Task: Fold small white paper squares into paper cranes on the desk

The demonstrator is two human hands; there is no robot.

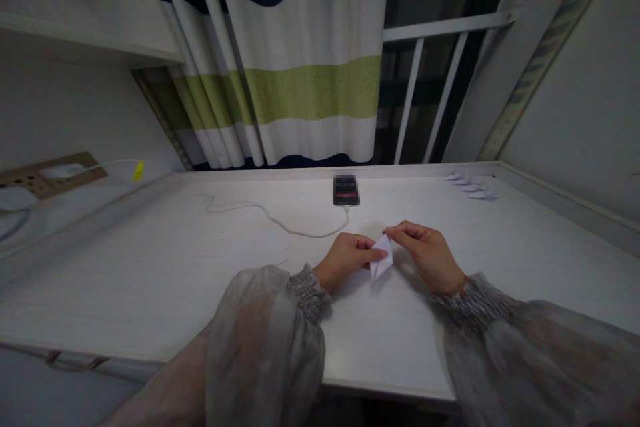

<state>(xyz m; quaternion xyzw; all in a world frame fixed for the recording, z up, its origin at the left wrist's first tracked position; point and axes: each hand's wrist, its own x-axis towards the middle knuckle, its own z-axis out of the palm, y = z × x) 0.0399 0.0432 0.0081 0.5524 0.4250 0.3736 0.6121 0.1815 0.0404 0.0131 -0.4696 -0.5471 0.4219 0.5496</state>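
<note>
A small folded piece of white paper point(381, 259) stands on the white desk point(150, 280) between my two hands. My left hand point(347, 257), with a ring on one finger, pinches the paper's left edge, fingers closed. My right hand point(429, 254) pinches the paper's top corner from the right, fingers curled. Both wrists wear gathered grey sheer sleeves and rest on the desk.
A small dark device point(346, 190) sits behind my hands, with a white cable point(260, 212) running left to a wall socket strip point(45, 175). Several folded white paper pieces point(473, 185) lie at the far right. A striped curtain point(300, 80) hangs behind the desk.
</note>
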